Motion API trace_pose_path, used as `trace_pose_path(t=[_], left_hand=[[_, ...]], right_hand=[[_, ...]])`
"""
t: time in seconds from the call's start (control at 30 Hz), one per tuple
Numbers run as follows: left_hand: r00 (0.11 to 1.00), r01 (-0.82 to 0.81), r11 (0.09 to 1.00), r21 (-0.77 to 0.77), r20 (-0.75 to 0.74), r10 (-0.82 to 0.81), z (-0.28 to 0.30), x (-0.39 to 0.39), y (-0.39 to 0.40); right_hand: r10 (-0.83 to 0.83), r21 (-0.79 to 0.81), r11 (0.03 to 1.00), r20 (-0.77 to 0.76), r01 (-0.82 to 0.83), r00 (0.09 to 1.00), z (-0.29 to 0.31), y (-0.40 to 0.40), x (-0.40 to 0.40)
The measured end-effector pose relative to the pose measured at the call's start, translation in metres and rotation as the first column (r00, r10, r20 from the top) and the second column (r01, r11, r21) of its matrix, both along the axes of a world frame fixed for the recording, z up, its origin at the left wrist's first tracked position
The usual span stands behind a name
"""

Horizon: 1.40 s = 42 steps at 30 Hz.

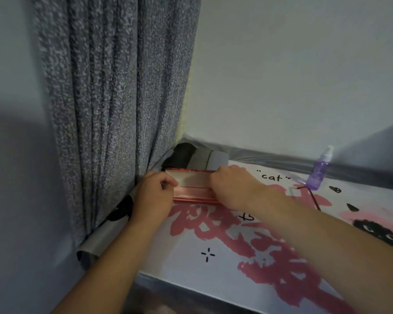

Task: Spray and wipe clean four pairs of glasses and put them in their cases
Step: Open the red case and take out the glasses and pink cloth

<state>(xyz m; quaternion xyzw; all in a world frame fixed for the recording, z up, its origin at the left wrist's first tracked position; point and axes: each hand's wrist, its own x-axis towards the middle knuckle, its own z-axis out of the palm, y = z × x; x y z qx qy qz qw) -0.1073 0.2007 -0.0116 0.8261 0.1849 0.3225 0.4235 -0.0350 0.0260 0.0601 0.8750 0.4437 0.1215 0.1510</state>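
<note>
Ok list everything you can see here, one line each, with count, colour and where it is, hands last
case: one, pink-red, open, far left of table, held at both ends
other cases: at least two, black and grey, behind it by the curtain
spray bottle: one, purple, upright, far right
glasses: one dark-framed pair, beside the bottle
table: one, white cover with pink and black print
curtain: one, speckled grey, left
left hand: grips the case's left end
right hand: grips its right end

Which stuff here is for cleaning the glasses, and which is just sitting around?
For the job: open pink rectangular glasses case, gripped by left hand and right hand; purple plastic spray bottle; grey and black cases.

Just there: speckled grey curtain; cat-print table cover.
</note>
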Motion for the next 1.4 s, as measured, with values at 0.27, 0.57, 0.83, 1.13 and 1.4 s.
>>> trace_pose_path(t=[0.27,0.57,0.83,1.13,1.4], left_hand=[[1.0,-0.006,1.0,-0.016,0.019,0.006,-0.003,0.002,0.004],[1.0,0.015,1.0,-0.021,0.023,-0.015,-0.002,0.002,0.005],[1.0,0.011,0.999,-0.037,0.001,-0.011,-0.001,0.002,0.006],[0.992,0.043,0.956,-0.29,0.125,-0.007,0.013,-0.009,-0.002],[0.878,0.363,0.93,-0.057,0.355,-0.321,0.04,-0.06,-0.063]], right_hand=[[0.137,-0.069,0.988,0.01,-0.136,0.99,0.001,0.018,-0.005],[0.164,-0.115,0.98,-0.013,-0.164,0.986,0.007,0.031,-0.009],[0.237,-0.19,0.956,0.04,-0.225,0.971,0.004,0.038,-0.011],[0.092,0.319,0.948,-0.227,-0.015,0.97,0.046,0.01,-0.011],[0.429,0.531,0.61,-0.845,0.588,0.318,0.059,-0.077,-0.046]])
